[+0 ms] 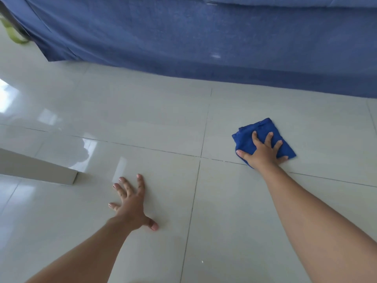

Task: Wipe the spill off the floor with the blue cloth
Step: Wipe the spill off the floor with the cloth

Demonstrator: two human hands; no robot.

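A folded blue cloth (263, 129) lies flat on the glossy white tiled floor (142, 123), right of centre, beside a tile joint. My right hand (262, 151) presses down on it with the fingers spread, palm on the cloth's near half. My left hand (130, 203) rests flat on the bare floor at lower centre-left, fingers apart, holding nothing. No distinct spill shows on the tiles; the shiny patches at left look like reflections.
A blue fabric cover (204, 37) of a sofa or bed hangs down to the floor along the far side. A white furniture leg (40, 170) comes in from the left edge. Something green (14, 35) sits at the far left.
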